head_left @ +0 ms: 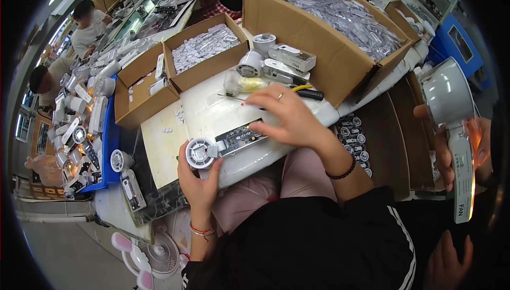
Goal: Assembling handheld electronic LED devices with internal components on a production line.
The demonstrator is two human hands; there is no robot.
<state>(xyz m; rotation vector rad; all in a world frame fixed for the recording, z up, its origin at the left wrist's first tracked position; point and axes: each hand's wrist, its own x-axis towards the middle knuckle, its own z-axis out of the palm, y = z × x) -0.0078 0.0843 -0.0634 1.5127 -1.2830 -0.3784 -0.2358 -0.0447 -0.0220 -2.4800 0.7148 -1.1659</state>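
My left hand point(198, 185) grips the round white head of an opened handheld fan point(201, 153), thumb on one side and fingers on the other. The fan's handle points right, its dark circuit board point(242, 138) exposed. Over the board's far end hovers my right hand point(287, 115), with thumb and fingers apart; the thumb is at the board's edge, and contact is unclear. A thin metal shaft point(229, 97) shows left of my right fingertips, and a black-and-yellow tool handle point(310, 94) lies behind that hand. Whether they join is hidden.
Behind stand boxes of small white parts point(204, 51) and bagged clear parts point(340, 19), beside finished-looking fans point(289, 59). A blue bin point(110, 136) heaped with fan pieces is at left. On the right, another person's hands point(445, 157) hold a white fan point(450, 96).
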